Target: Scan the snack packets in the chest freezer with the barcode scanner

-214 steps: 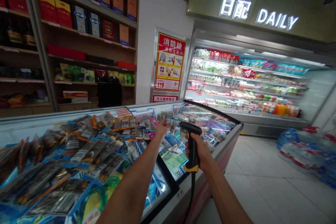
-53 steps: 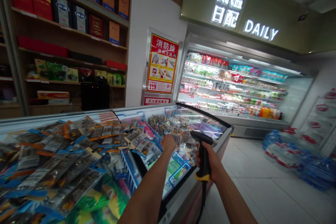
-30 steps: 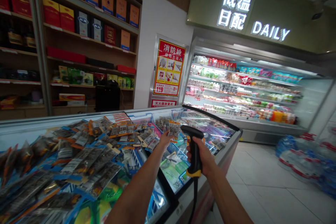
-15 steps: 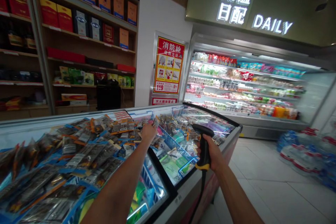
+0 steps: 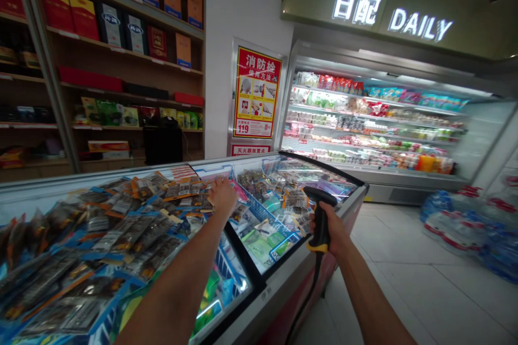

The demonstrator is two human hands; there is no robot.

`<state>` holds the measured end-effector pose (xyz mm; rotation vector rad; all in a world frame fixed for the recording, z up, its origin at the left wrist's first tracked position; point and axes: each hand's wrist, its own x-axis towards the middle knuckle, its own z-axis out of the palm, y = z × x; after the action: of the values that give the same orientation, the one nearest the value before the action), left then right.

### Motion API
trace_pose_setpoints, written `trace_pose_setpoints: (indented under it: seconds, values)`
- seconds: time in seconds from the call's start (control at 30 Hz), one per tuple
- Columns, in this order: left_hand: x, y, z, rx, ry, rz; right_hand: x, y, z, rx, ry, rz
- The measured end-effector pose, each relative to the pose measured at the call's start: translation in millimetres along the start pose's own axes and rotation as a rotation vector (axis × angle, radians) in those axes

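My left hand [image 5: 223, 195] reaches over the chest freezer [image 5: 270, 287], fingers spread, with nothing visible in them. It is right by the far right end of a pile of flat food packets [image 5: 131, 234], dark with orange and blue edges, heaped on the glass top. Whether the fingertips touch a packet I cannot tell. In my right hand [image 5: 335, 229] is a black and yellow barcode scanner [image 5: 321, 221], held upright by its handle above the freezer's front edge. Its cable hangs down along the freezer's side.
Blue baskets [image 5: 263, 213] with bagged goods show inside the freezer. Behind it stand shelves of boxes [image 5: 109, 24] and a fire hydrant poster [image 5: 258, 91]. A lit chiller [image 5: 372, 118] is farther back; shrink-wrapped water bottles [image 5: 453, 221] sit on the tiled floor at right.
A small packet in my left hand's fingers is no longer seen there; the fingers have spread and the hand moved slightly left. My right hand still holds the scanner.
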<state>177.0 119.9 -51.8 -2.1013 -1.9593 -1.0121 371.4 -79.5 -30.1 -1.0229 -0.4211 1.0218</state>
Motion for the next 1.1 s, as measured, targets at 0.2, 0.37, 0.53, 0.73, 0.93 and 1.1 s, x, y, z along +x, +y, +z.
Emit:
trace_pose_setpoints:
  seconds: [0.2,0.37,0.53,0.73,0.93,1.1]
  values:
    - [-41.3,76.7,21.0,-0.209,-0.222,0.223,1.4,-4.9,-16.0,-0.017,0.032,-0.016]
    - [-90.1,130.9,42.7,-0.324,-0.492,0.381,-1.3,-11.2,-23.7,-0.019,0.093,-0.014]
    - [-106.7,148.1,53.6,-0.284,-0.62,0.373,0.9,-10.1,-31.3,-0.028,0.079,-0.034]
    - [-78.7,125.3,57.4,-0.529,-0.807,0.256,0.7,-4.2,-22.4,-0.012,0.029,-0.018]
    - [-44.4,83.5,46.5,-0.95,-0.775,-0.165,-6.1,4.5,6.6,-0.035,-0.006,0.01]
    - [-23.6,53.3,41.0,-1.21,-0.574,-0.438,-12.3,14.3,29.5,-0.066,-0.073,0.06]
